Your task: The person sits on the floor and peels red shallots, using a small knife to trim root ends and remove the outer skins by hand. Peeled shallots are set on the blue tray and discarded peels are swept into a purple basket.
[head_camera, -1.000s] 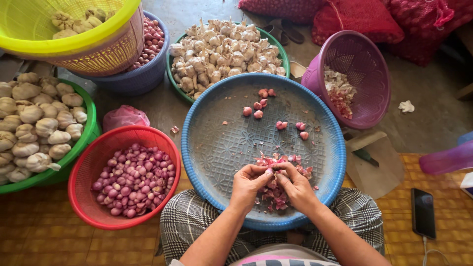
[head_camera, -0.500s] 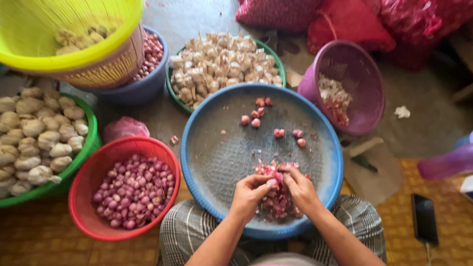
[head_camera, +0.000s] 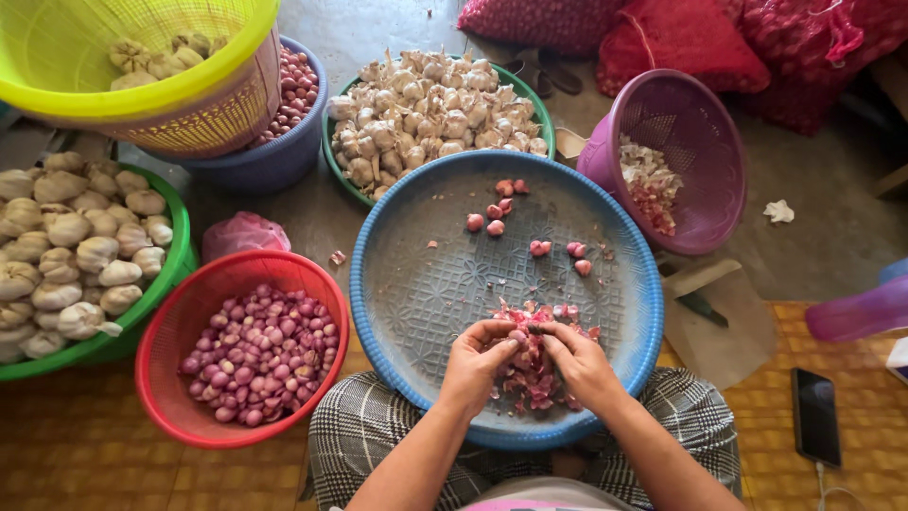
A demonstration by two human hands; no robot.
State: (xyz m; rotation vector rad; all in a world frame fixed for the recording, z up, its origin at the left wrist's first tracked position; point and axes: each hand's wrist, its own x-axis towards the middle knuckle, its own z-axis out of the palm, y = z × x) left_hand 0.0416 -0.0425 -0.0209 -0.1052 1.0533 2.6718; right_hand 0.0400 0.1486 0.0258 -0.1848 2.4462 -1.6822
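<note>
Shallot [head_camera: 519,335], small, light, papery, pinched between left hand [head_camera: 480,358] and right hand [head_camera: 579,358] over tray [head_camera: 416,293]; grip its ends.

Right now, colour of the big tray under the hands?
Blue rim, grey woven middle: the tray, seen best in the head view.

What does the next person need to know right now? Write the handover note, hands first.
Left hand and right hand: both pinch one small shallot between the fingertips, over the pile of skins at the near edge of the blue tray.
Done: a few peeled shallots lie at the tray's far side.
Left: the red basket beside the tray is full of unpeeled shallots.
</note>
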